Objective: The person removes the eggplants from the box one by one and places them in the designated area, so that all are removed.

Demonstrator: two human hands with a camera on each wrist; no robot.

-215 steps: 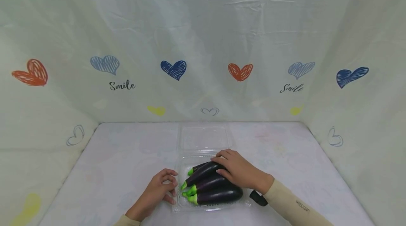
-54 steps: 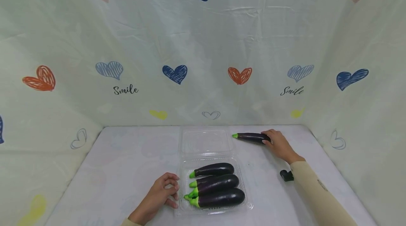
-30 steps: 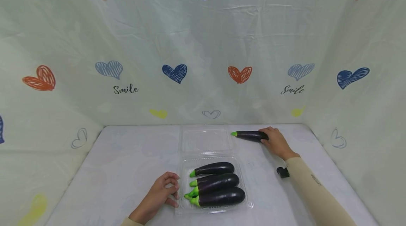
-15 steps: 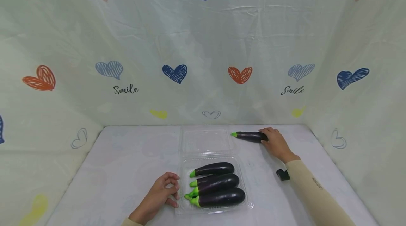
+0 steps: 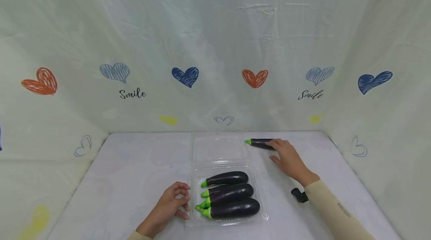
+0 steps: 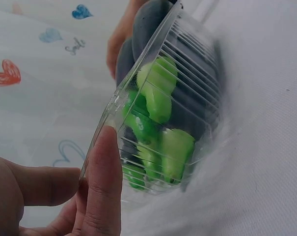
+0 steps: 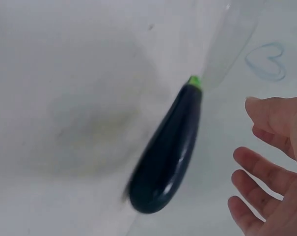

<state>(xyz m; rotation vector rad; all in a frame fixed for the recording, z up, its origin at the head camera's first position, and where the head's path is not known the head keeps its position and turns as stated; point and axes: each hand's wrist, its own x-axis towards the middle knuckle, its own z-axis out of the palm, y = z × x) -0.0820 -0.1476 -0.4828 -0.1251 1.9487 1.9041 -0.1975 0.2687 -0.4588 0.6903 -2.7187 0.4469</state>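
Note:
A clear plastic clamshell container (image 5: 262,215) lies with its lid folded back, and several dark eggplants (image 5: 232,209) with green stems lie in its base. My left hand (image 5: 170,203) pinches the container's left rim between thumb and fingers, as the left wrist view shows close up. Beyond the container, to the right of its lid (image 5: 219,148), a single eggplant (image 5: 257,143) lies on the table. My right hand (image 5: 289,159) is just in front of it, fingers spread and holding nothing. In the right wrist view a gap shows between the fingers (image 7: 258,164) and that eggplant.
The white-covered table (image 5: 134,169) meets a pale curtain (image 5: 215,45) printed with hearts at the back and sides. A black object (image 5: 299,195), apparently on the right wrist, shows beside the sleeve.
One eggplant has gone from the container to the back right of the table with my right hand. That hand has just let go and drawn back slightly. The left hand stays at the rim.

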